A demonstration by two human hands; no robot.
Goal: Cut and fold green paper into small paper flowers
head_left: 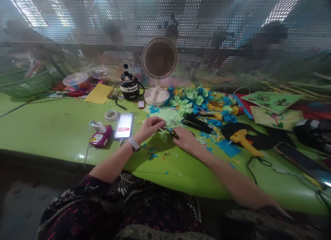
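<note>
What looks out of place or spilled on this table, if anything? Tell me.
Small paper scraps lie scattered on the green tabletop near the left hand, untidy beside the heaped paper shapes. No damage stands out.

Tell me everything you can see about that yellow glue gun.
The yellow glue gun lies on its side on the green table, to the right of the right hand, which does not touch it. Its body looks like plastic. The pale nozzle points left, near a piece of blue paper; the handle slants down to the right. It overlaps a flat black item. A black cord loops near the handle's end.
</note>
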